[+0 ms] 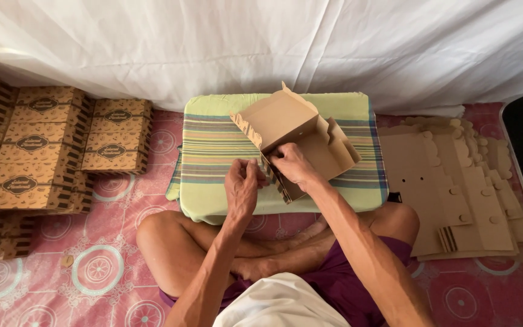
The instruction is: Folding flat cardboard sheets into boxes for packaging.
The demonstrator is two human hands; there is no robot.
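half-folded brown box (292, 136) lying on the striped cushion (213, 151), toward its near right part, lid flap up and tilted toward the far edge, open side facing up. left hand (241, 188) at the cushion's near edge, just left of the box's near corner, grip pinched on a narrow printed flap (266, 168) of the box. right hand (293, 166) on the box's near wall, fingers curled over the edge, grip clenched on the cardboard there. both hands close together, nearly touching across the flap. crossed bare legs (177, 242) just below the cushion's near edge, on the pink patterned mat (98, 272).

finished boxes (49, 145), brown with dark printed ovals and stripes, stacked in rows on the mat well left of the cushion, reaching the left edge of view. flat blanks (455, 181), plain brown with punched holes and scalloped tabs, fanned in a loose pile on the mat just right of the cushion, overlapping one another. white sheet (261, 42) hanging behind everything, its hem meeting the far edge of the cushion and the mat. small tan scrap (66, 261) on the mat near the left knee; cannot tell what it is.
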